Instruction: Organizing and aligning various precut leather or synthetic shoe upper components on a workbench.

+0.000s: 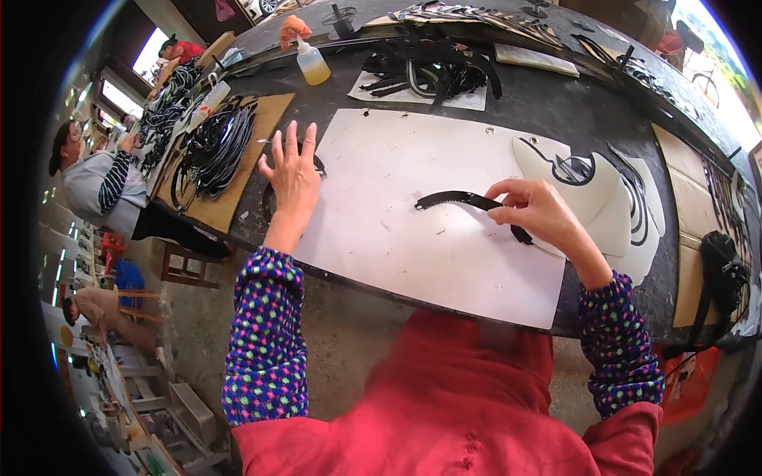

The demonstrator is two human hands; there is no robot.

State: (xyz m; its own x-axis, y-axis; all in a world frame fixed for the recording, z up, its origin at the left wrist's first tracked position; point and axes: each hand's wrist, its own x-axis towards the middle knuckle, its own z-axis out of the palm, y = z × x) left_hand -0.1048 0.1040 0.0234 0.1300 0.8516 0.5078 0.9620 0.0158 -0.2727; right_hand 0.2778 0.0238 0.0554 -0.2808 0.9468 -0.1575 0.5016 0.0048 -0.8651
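We logged the dark table as biggest; it carried everything else here. Next, the white board, lying flat before the person, probably because its pale face made dark pieces easy to see. White panels with black edging overlapped its right side, so we marked that corner as blocked. Left, cardboard carried a bundle of black strips, likely parked there to stay reachable but off the board. Past the far edge we had a pile of black strips, then a bottle of yellow liquid topped with orange cloth, too far back to obstruct.

The left hand hung at the board's left edge, fingers spread wide, gripping nothing we could see; it partly hid dark pieces, contact unclear. The right hand pinched the curved black strip between thumb and fingers, over the board's right half. We guessed that grip left its long end free. Strip touching board? We couldn't tell.
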